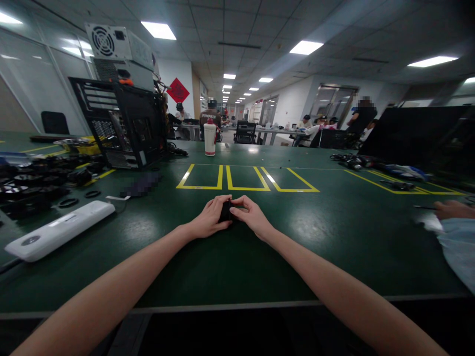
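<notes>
At the middle of the green table (237, 262), my left hand (210, 217) grips a small black object (225, 211), thumb below and fingers over the top. My right hand (253, 216) pinches the same object from its right side, with thumb and forefinger close together. Most of the object is hidden by the fingers, so I cannot make out its kind. Just beyond both hands, yellow tape outlines (248, 189) mark the tabletop.
A white power strip (61, 230) lies at left, near black rings (68, 202) and dark parts. Behind them stands an open computer case (129, 123) with power supplies (118, 44) on top. A white cup (210, 140) stands farther back. Another person's hand (454, 209) is at right.
</notes>
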Tool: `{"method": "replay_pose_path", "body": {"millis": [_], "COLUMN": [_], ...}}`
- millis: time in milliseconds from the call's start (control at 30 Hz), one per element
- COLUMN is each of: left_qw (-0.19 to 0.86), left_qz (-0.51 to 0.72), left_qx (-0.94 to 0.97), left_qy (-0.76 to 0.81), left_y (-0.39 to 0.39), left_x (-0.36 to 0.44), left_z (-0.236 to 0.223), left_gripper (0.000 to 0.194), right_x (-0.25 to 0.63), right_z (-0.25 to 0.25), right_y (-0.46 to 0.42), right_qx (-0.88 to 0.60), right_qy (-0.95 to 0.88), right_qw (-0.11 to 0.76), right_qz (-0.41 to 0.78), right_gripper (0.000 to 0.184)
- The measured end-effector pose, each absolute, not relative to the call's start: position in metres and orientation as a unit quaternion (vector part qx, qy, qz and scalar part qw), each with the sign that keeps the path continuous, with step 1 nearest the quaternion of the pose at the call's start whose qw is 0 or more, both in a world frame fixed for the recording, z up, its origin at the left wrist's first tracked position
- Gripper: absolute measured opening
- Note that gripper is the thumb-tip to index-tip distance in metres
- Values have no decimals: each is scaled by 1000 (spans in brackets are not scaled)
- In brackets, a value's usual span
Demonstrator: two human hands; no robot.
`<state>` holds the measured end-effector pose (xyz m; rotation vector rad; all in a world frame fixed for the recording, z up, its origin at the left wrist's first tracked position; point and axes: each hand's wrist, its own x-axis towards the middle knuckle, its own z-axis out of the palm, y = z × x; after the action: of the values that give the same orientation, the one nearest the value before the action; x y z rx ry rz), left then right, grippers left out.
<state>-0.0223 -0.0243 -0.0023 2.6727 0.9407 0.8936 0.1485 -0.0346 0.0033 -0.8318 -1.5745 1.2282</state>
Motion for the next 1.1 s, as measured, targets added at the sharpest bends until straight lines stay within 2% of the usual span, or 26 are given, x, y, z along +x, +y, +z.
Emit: {"method": "replay_pose_path", "body": {"millis": [233,633,900,1100], "left_qw": [84,78,81,82], "left_qz": [307,304,302,304], "left_qx": [895,896,897,898], "left_qy": [313,313,312,308], "left_y": [-23,-23,-24,-24], "left_x": [-22,-22,-23,-23], "left_z": [-4,-4,-3,-3], "left_gripper": [65,65,65,64], "right_x": [149,147,148,148], "right_z": [2,2,-1,4], "right_y": [-32,-36,-32,-36], "right_qx": [-362,-342,-365,-346], "right_qy": [-640,-652,-647,-651], "right_qw": [459,469,456,455], "right_qz": [499,488,490,500], "right_gripper": [31,20,30,25]}}
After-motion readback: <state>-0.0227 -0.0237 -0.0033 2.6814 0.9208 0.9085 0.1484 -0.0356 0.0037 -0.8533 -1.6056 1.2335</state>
